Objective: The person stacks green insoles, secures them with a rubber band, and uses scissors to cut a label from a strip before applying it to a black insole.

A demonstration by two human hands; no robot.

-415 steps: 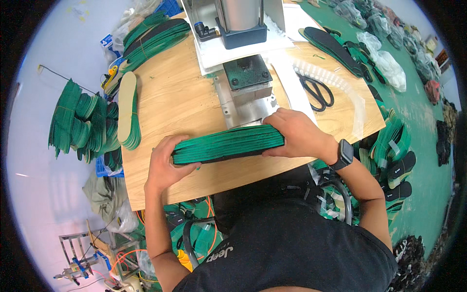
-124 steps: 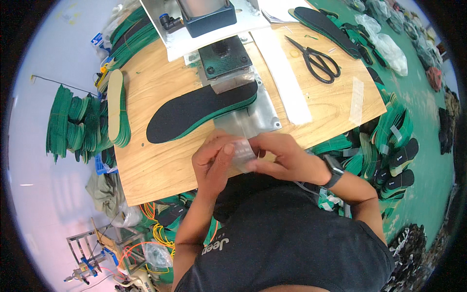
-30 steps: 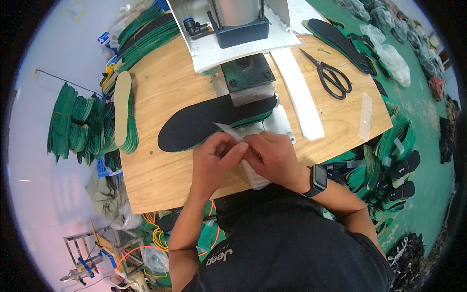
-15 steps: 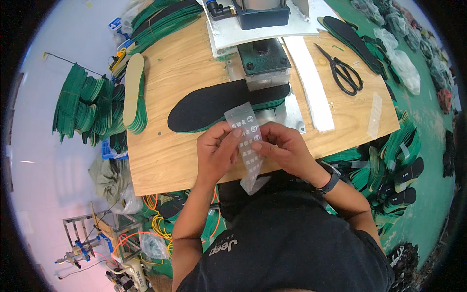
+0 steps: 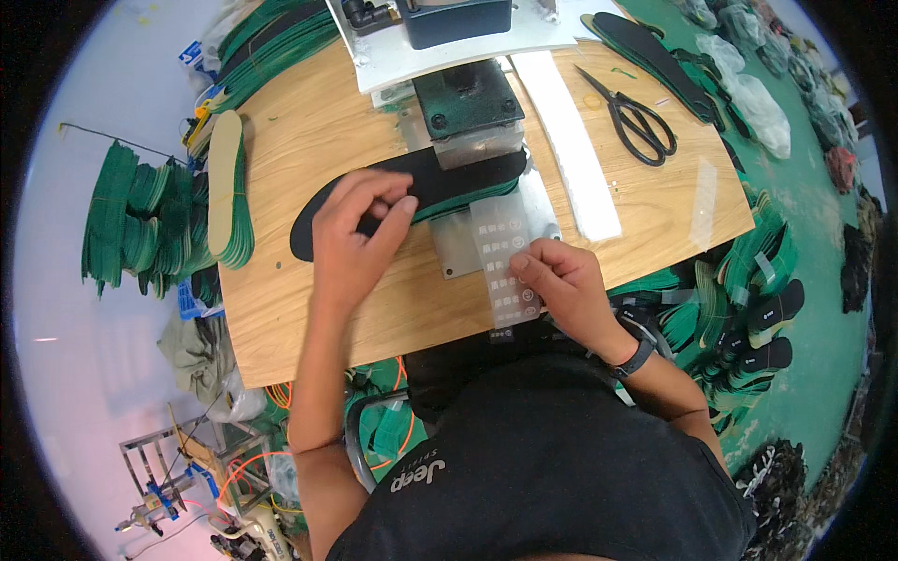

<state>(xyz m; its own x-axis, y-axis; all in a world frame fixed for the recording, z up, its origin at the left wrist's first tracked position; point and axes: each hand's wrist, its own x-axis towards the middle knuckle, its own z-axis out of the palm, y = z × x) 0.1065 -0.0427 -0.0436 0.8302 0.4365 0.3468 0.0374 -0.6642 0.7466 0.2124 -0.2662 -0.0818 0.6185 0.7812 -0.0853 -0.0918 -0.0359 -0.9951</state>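
A stack of black-topped green insoles (image 5: 430, 182) lies on the wooden table, its right end under the dark press head (image 5: 468, 98). My left hand (image 5: 360, 229) is over the left part of this stack, thumb and fingers drawn together; whatever they pinch, if anything, is too small to make out. Between thumb and fingers of my right hand (image 5: 566, 285) is a translucent strip of labels (image 5: 502, 271) with rows of white print. The strip hangs in front of the metal base plate (image 5: 454, 248), near the table's front edge.
Black scissors (image 5: 636, 122) lie right of a white strip (image 5: 571, 150). A beige-topped insole stack (image 5: 224, 187) stands at the table's left, and more insoles (image 5: 650, 61) lie at the far right. Clear tape (image 5: 703, 206) is stuck near the right edge. Green bundles (image 5: 140, 215) are beyond the table.
My left hand has let go of the label strip and moved up-left over the insoles. The right hand now holds the strip alone, a little lower. The whole view has shifted slightly.
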